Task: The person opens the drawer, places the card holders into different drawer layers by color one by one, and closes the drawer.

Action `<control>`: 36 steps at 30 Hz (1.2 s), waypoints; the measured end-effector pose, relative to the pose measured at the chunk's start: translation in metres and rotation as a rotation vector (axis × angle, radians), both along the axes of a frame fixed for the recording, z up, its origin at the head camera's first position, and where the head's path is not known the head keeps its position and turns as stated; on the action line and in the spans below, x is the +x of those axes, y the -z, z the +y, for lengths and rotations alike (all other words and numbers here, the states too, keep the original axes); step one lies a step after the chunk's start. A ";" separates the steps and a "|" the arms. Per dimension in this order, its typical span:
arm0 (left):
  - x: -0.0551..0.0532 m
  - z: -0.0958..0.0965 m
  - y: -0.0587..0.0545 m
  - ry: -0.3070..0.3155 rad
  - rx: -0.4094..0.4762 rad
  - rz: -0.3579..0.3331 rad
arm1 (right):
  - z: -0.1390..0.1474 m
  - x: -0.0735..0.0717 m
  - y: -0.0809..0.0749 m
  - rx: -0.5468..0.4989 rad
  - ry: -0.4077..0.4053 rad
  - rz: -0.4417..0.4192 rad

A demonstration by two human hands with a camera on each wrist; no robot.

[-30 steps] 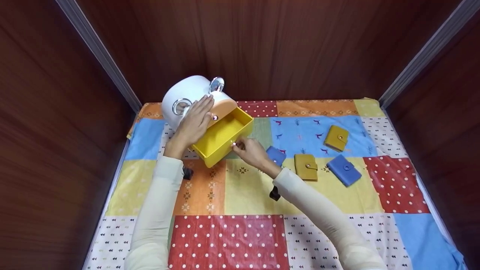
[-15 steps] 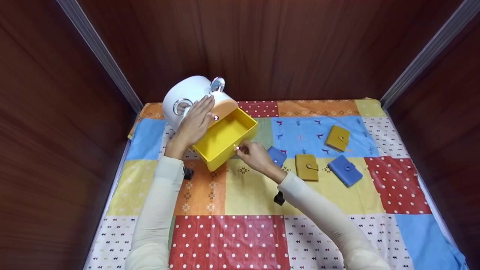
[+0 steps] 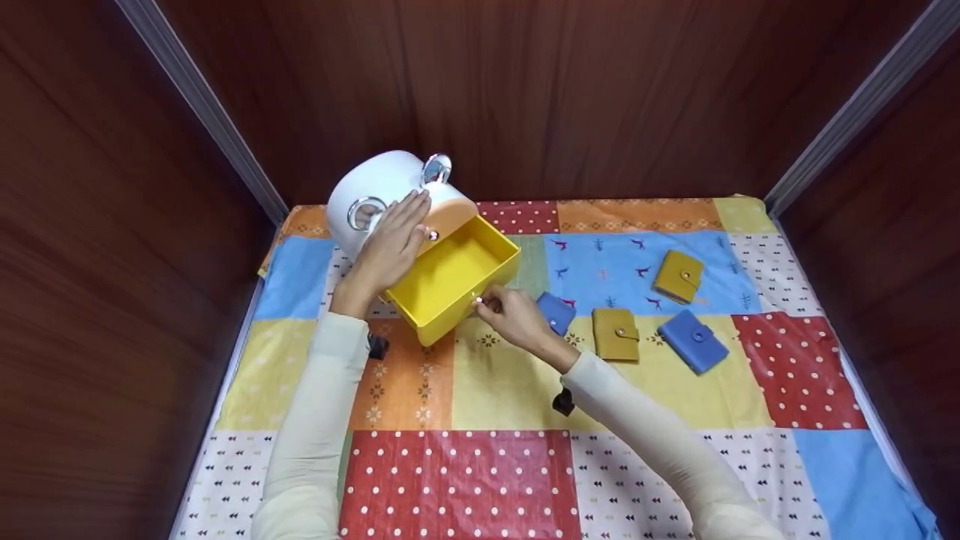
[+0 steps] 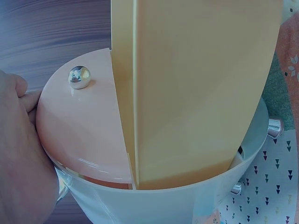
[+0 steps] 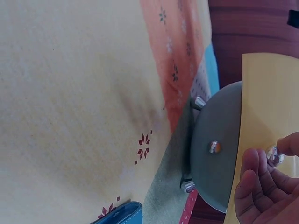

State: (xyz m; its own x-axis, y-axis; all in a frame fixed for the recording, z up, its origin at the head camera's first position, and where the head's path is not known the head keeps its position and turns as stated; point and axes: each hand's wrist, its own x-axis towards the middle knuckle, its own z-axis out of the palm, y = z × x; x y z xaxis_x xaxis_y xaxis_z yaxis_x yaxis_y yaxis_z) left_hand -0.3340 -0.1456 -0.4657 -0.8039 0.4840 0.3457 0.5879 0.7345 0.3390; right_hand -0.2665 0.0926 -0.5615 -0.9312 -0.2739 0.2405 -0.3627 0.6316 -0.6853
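A white rounded drawer cabinet [image 3: 367,178] with shiny round ear-like pieces on top stands at the back left. My left hand [image 3: 386,244] rests on its top with straight fingers. Below its peach-coloured upper front [image 3: 456,214], a yellow drawer [image 3: 444,321] stands pulled out toward the lower right, with nothing inside. My right hand [image 3: 514,315] pinches the drawer's shiny knob [image 5: 274,156] between thumb and fingers. Another shiny knob [image 4: 79,77] sits on the peach front, beside my left hand in the left wrist view.
Right of the cabinet lie small snap-strap wallets: a mustard one [image 3: 679,276] farther back, another mustard one [image 3: 616,335] nearer, a blue one [image 3: 692,341] and a second blue one [image 3: 556,313] partly behind my right hand. Dark wooden panels [image 3: 525,97] enclose the patchwork cloth [image 3: 457,480].
The yellow drawer has slid farther out toward the lower right, my right hand moving with its knob. My left hand has stayed on the cabinet's top.
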 end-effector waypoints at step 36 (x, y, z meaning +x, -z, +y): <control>-0.001 -0.001 0.001 0.005 -0.010 -0.004 | 0.009 0.009 0.002 -0.037 -0.018 -0.002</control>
